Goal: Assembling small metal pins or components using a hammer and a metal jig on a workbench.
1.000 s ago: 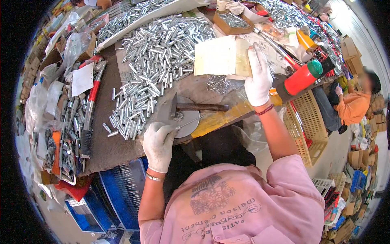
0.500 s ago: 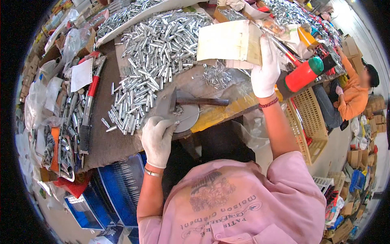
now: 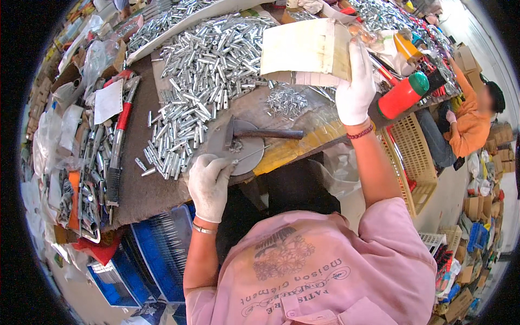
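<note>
While L hand (image 3: 208,181) pinches a thin metal pin (image 3: 250,156) at near bench edge, R hand (image 3: 355,92), clamped on cardboard box (image 3: 303,49) far right, should tip slowly, w/ parts landing by hammer (image 3: 260,132).

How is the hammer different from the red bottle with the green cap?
The hammer is dull grey and brown; the red bottle is bright, with a green cap. The hammer is thin and lies flat across the round metal plate; the bottle is fat and sits at the bench's right edge. Neither is held by the hands.
</note>
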The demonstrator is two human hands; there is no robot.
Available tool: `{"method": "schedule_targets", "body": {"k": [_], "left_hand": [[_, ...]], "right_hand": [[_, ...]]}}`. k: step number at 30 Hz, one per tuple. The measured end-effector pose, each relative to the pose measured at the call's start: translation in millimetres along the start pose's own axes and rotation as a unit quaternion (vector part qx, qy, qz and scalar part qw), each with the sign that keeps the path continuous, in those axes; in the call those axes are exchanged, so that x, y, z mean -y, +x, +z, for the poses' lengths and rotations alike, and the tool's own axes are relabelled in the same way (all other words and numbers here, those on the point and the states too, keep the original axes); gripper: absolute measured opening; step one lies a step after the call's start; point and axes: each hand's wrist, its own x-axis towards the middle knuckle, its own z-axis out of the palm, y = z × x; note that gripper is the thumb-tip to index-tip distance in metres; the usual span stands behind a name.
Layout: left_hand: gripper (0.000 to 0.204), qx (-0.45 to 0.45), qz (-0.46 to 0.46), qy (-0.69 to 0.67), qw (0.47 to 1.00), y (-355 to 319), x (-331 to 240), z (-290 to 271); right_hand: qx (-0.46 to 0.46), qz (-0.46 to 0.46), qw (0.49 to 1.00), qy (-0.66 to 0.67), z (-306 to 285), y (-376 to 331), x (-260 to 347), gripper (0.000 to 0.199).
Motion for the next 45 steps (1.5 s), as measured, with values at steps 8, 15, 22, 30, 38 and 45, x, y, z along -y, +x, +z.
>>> {"method": "schedule_targets", "body": {"k": [8, 15, 22, 30, 38, 45], "left_hand": [[0.015, -0.004, -0.001, 0.0, 1.0, -0.1, 1.8, 1.6], [0.016, 0.002, -0.005, 0.001, 1.0, -0.2, 0.0, 1.2], [0.016, 0.004, -0.003, -0.003, 1.0, 0.7, 1.5, 3.0], [0.018, 0.002, 0.002, 0.008, 1.0, -4.8, 3.0, -0.6], [0.018, 0.0, -0.003, 0.021, 1.0, -5.6, 2.8, -1.8], [0.019, 0.005, -0.006, 0.007, 1.0, -3.1, 3.2, 0.9]], "right_hand": [[-0.006, 0.009, 1.0, -0.008, -2.4, 17.0, 6.2, 0.073], [-0.003, -0.003, 1.0, -0.02, -0.5, 21.1, 2.2, 0.073], [-0.009, 0.023, 1.0, -0.018, -3.8, 22.7, -1.3, 0.072], [0.041, 0.329, 0.943, 0.001, 40.1, 29.5, -102.7, 0.065], [-0.047, 0.606, 0.789, 0.084, 68.6, 7.8, -259.6, 0.081], [0.142, 0.232, 0.958, -0.086, 33.3, 29.0, -149.7, 0.038]]}}
